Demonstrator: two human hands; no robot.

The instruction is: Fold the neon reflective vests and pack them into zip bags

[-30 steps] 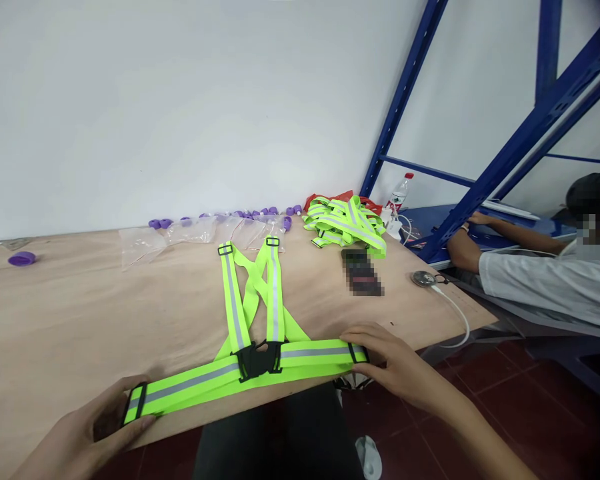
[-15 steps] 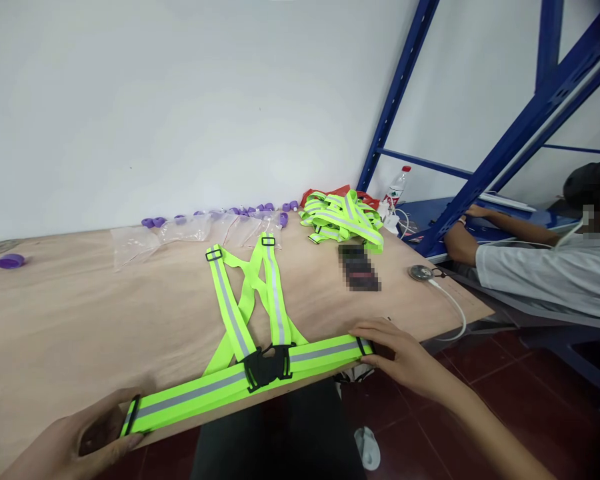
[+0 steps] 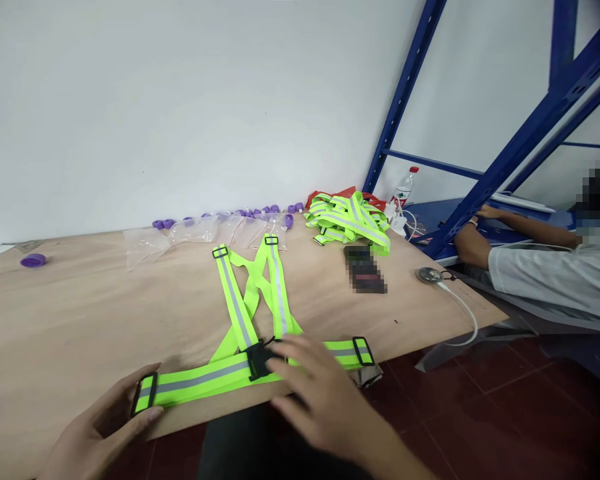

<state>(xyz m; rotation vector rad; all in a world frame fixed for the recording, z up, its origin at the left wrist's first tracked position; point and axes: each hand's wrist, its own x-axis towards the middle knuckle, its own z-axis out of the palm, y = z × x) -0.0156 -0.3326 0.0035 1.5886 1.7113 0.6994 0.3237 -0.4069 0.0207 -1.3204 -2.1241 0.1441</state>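
Observation:
A neon-yellow reflective vest (image 3: 195, 385) made of straps with grey stripes lies along the front edge of the table. Two shoulder straps run away from me and cross at the back. My left hand (image 3: 113, 417) holds the left end of the waist strap, thumb and fingers around its black slider. My right hand (image 3: 325, 393), slightly blurred, reaches over the middle with its fingers apart, at the black buckle (image 3: 258, 360). It hides the buckle's right half and part of the waist strap. The strap's right end, with its black slider (image 3: 363, 351), lies free.
A heap of similar reflective straps (image 3: 347, 219) lies at the back right, near a dark pixelated object (image 3: 365, 270). Clear plastic bags (image 3: 195, 230) and purple caps (image 3: 164, 224) line the wall. Blue shelf posts (image 3: 405, 93), a bottle (image 3: 404, 187) and another person's sleeve (image 3: 555, 277) are to the right.
My right hand has let go of the waist strap's right end and moved left to the buckle. The left hand keeps its hold. The view has shifted slightly.

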